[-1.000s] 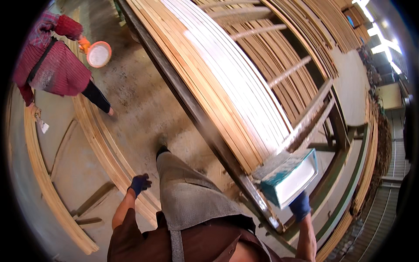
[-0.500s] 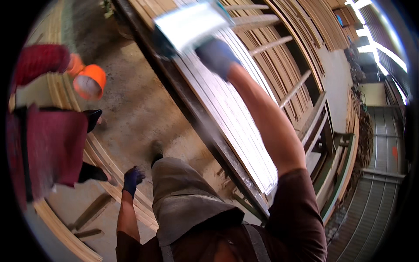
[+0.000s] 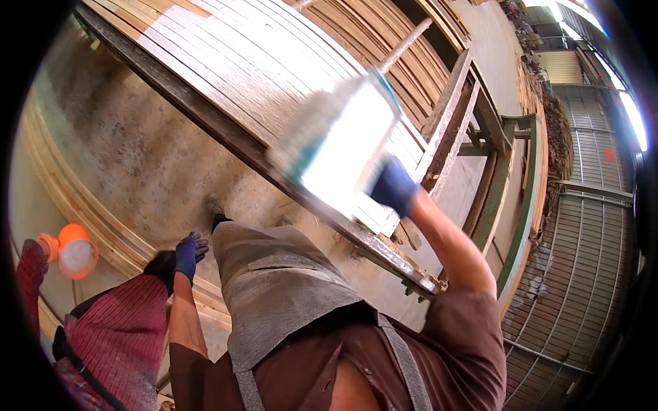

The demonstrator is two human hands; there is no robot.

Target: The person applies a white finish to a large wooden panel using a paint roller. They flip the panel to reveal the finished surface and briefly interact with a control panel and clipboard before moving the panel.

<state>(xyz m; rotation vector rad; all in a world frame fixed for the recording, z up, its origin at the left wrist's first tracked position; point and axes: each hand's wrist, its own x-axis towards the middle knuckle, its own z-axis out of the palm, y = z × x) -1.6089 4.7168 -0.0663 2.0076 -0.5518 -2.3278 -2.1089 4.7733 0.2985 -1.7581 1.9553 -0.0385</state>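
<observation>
My right hand [image 3: 395, 186], in a dark blue glove, is closed at the edge of a white rectangular paddle-like tool with teal edges [image 3: 356, 147], blurred by motion. How the fingers wrap it is hidden. The tool is over the near right part of a row of boards coated white [image 3: 240, 61], close to the bench's dark edge. Bare wood shows at the boards' far left end. My left hand [image 3: 190, 255], also gloved in blue, hangs low beside my grey apron [image 3: 281, 281], fingers stretched and holding nothing.
At the left stands a co-worker in dark red clothing [image 3: 120, 329]; their orange-gloved hand holds an orange cup [image 3: 77, 251]. Long timber strips [image 3: 89, 205] lie along the left floor. Beyond the coated boards are stacked brown planks [image 3: 363, 34] and a green metal frame [image 3: 528, 178].
My right hand has brought the white tool from the far end of the boards toward the near right end. My view has turned; the co-worker and cup appear lower left.
</observation>
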